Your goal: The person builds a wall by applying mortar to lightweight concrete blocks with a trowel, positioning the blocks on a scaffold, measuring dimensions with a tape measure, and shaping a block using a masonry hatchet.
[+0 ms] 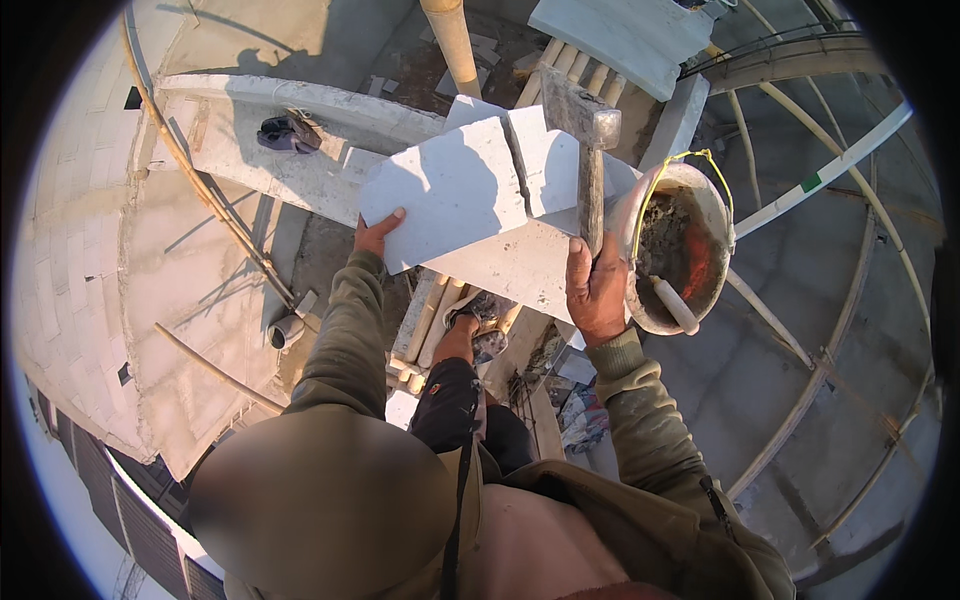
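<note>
The right grip [597,290] is wrapped around the hammer [591,185]; the left grip [378,235] clamps the white block's [455,195] edge. A bucket [623,220], holding a pale-handled tool [675,304], is just right.

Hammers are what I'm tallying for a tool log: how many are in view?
1: the hammer is held by its handle in the right hand, just left of the bucket. Others could be hidden from this view.

Pale block wall [85,230] at left; bamboo poles [208,201] in front; grey concrete [770,400] at right; bright sunlight
</note>
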Demonstrator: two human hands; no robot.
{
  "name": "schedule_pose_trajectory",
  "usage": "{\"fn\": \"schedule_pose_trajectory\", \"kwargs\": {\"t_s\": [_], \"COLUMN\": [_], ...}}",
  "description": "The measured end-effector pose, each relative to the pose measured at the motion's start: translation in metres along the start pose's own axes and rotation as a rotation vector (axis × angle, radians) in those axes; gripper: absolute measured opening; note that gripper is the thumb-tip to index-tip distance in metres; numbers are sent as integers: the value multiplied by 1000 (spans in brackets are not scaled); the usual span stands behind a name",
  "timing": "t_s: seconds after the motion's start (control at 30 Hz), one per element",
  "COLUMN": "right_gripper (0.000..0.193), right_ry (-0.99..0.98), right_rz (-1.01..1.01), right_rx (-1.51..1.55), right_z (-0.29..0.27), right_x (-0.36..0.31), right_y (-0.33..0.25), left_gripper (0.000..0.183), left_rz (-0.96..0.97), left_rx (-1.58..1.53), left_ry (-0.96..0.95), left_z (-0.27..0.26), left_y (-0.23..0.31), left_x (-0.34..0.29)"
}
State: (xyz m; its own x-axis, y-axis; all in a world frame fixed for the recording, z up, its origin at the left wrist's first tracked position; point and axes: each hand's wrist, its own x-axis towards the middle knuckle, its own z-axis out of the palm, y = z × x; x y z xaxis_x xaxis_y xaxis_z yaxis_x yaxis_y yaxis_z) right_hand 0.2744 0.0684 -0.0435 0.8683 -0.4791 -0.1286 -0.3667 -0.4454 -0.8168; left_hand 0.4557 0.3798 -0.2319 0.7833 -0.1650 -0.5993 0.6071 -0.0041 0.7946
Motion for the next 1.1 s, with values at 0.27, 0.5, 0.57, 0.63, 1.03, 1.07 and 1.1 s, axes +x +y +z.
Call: {"fn": "schedule_pose_trajectory", "kwargs": {"t_s": [0.27, 0.5, 0.57, 0.63, 1.03, 1.07, 1.1], "right_gripper": [37, 33, 30, 39, 39, 41, 42], "right_ry": [-200, 192, 240, 121, 226, -47, -113], "right_rz": [193, -74, -65, -1, 12, 199, 310], "right_rx": [-92, 298, 299, -37, 205, -194, -160], "right_z": [32, 27, 44, 63, 67, 71, 66], "right_x": [24, 25, 31, 39, 29, 31, 40], "right_y": [74, 11, 24, 74, 50, 95, 101], "left_gripper": [80, 79, 78, 78, 74, 74, 73], "left_rz": [52, -76, -49, -49, -41, -59, -70], "left_rx": [67, 165, 200, 213, 174, 151, 135], "left_ry": [-35, -91, -62, -76, -42, -67, -74], "left_z": [-23, -9, -8, 9, -4, 7, 8], "left_y": [-2, 31, 31, 18, 18, 12, 8], "left_x": [33, 25, 28, 31, 25, 32, 37]}}
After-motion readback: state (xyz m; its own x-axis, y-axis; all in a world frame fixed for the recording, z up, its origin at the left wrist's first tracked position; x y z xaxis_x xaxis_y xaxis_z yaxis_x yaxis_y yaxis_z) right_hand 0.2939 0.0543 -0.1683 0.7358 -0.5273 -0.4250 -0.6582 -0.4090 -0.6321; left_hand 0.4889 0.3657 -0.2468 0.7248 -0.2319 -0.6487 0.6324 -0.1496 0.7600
